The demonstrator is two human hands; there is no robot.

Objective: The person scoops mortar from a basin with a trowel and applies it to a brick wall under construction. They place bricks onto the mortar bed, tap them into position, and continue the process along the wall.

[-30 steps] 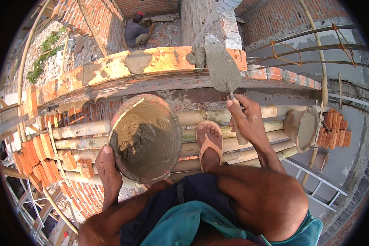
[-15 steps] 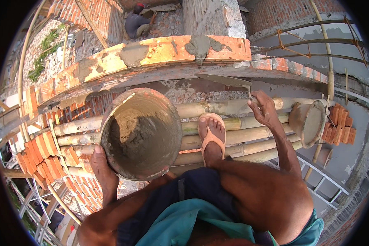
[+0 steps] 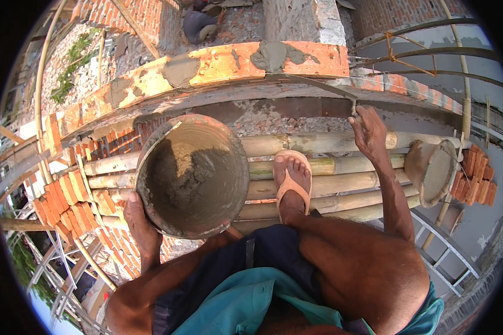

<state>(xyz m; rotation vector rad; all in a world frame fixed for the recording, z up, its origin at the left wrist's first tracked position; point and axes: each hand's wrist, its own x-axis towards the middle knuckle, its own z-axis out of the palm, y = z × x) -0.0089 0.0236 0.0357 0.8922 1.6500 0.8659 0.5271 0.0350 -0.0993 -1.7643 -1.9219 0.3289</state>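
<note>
"Why have you got the left grip (image 3: 142, 224) so low on the bucket (image 3: 232, 167)?"

"I see its thumb at the bucket's eight o'clock. The fingers are hidden behind the wall, but I read it as holding the bucket, probably to steady it with the mortar (image 3: 193, 176) facing me."

"And the right grip (image 3: 369, 133)?"

"Closed round the handle of the trowel (image 3: 318, 85). The blade points toward ten o'clock, nearly edge-on to me, its tip by the near edge of the brick wall (image 3: 223, 68), just below a grey dab (image 3: 271, 57). I'd guess that angle suits working close along the edge; whether it touches, I can't tell."

"Where's the bucket from each?"

"Touching the left grip, its middle between one and two o'clock. From the right grip it's well apart, between eight and nine. The sandalled foot (image 3: 292, 192) is planted on the bamboo poles (image 3: 343, 184) at the bucket's three o'clock, likely for balance."
</note>
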